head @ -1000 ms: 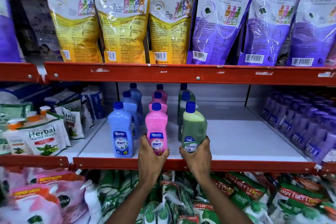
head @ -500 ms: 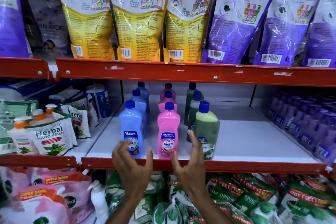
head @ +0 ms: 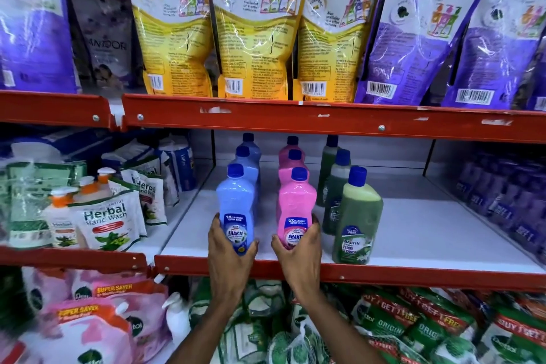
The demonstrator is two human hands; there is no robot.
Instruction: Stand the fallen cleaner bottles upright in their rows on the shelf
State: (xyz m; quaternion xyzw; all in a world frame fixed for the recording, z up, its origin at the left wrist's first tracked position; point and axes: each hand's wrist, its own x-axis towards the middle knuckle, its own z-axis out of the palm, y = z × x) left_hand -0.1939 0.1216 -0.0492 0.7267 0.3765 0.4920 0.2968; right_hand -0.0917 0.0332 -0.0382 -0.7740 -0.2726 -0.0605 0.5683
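Observation:
Three rows of cleaner bottles with blue caps stand upright on the white middle shelf [head: 413, 233]. My left hand [head: 229, 254] grips the base of the front blue bottle [head: 235, 201]. My right hand [head: 298, 251] grips the base of the front pink bottle [head: 297, 204]. The front green bottle [head: 356, 216] stands free to the right, tilted slightly. Two more bottles stand behind each front one; no bottle lies on its side in view.
The red shelf lip [head: 384, 273] runs along the front edge. Herbal hand-wash pouches [head: 106, 221] crowd the left bay, purple bottles [head: 508, 201] the right. Refill pouches [head: 254, 26] hang over the upper red beam. Bare white shelf lies right of the green row.
Both hands left the pink and green bottles, pulled back open, then shifted left. The left hand now holds the blue bottle, the right the pink one.

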